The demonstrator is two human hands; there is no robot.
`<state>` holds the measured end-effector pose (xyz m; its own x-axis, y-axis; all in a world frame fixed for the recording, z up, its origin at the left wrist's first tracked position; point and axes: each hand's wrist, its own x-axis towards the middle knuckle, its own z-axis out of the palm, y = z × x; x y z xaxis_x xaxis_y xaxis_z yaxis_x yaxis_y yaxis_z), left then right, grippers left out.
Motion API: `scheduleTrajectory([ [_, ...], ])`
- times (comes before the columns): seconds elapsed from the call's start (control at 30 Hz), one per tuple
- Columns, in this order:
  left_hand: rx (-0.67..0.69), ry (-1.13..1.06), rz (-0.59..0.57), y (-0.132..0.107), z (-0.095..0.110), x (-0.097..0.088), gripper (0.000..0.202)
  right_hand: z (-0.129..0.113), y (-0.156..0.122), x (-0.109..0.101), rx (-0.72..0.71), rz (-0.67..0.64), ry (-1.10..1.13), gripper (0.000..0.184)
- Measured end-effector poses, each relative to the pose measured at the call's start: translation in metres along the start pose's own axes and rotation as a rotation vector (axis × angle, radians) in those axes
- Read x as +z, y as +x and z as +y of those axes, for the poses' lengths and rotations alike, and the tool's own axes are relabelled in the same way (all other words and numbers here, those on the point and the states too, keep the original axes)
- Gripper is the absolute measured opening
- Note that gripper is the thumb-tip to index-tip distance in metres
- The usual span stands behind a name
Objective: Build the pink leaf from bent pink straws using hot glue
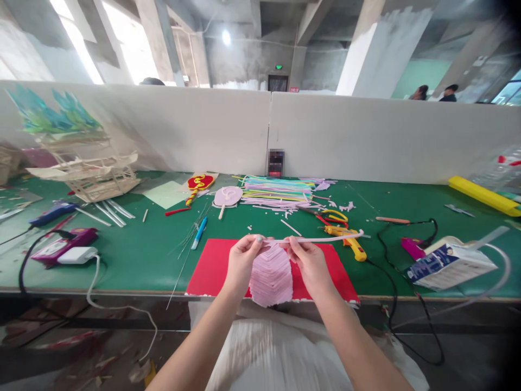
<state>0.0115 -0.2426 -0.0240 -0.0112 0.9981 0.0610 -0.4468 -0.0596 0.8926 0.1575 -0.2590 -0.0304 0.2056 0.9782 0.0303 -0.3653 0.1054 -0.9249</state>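
My left hand and my right hand are both raised over a red mat at the table's front edge. Together they pinch a pink piece made of layered strips, shaped like a leaf or petal, at its top. A long thin pink strip runs across the top of the piece, held between both hands' fingertips, and sticks out to the right past my right hand.
A yellow glue gun lies right of the mat, its black cord trailing off the edge. Coloured strips are stacked behind. A blue pen, a pink round fan, a wooden model and a carton sit around.
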Motion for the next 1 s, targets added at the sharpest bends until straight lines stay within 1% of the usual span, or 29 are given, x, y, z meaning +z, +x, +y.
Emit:
scheduleTrajectory([
  [0.1,0.007,-0.058,0.006,0.000,0.000,0.001,0.026,0.001,0.000,0.002,-0.006,-0.018,-0.004,0.021],
  [0.23,0.027,-0.077,0.019,0.002,0.001,-0.002,0.028,0.002,-0.002,0.005,-0.003,-0.009,-0.006,0.023],
  [0.33,0.059,-0.124,0.028,0.005,0.004,-0.008,0.028,-0.002,-0.003,0.004,0.021,0.043,0.039,0.026],
  [0.43,0.098,-0.140,0.038,0.008,0.007,-0.012,0.027,-0.007,-0.002,0.002,0.012,0.115,0.081,0.027],
  [0.53,0.083,-0.064,-0.017,0.007,0.003,-0.010,0.026,-0.007,0.000,0.001,-0.004,0.146,0.072,0.029],
  [0.6,0.055,0.005,-0.083,0.004,-0.003,-0.004,0.029,-0.004,0.000,0.002,-0.002,0.139,0.072,0.028],
  [0.67,0.031,0.045,-0.104,0.002,-0.010,0.003,0.028,0.000,0.000,0.003,0.006,0.125,0.072,0.027],
  [0.8,0.014,0.005,-0.034,0.002,-0.017,0.008,0.027,0.005,0.001,0.002,0.005,0.124,0.057,0.028],
  [1.0,0.055,-0.008,0.041,0.007,-0.016,0.003,0.027,0.004,0.003,-0.002,-0.011,0.137,0.022,0.029],
])
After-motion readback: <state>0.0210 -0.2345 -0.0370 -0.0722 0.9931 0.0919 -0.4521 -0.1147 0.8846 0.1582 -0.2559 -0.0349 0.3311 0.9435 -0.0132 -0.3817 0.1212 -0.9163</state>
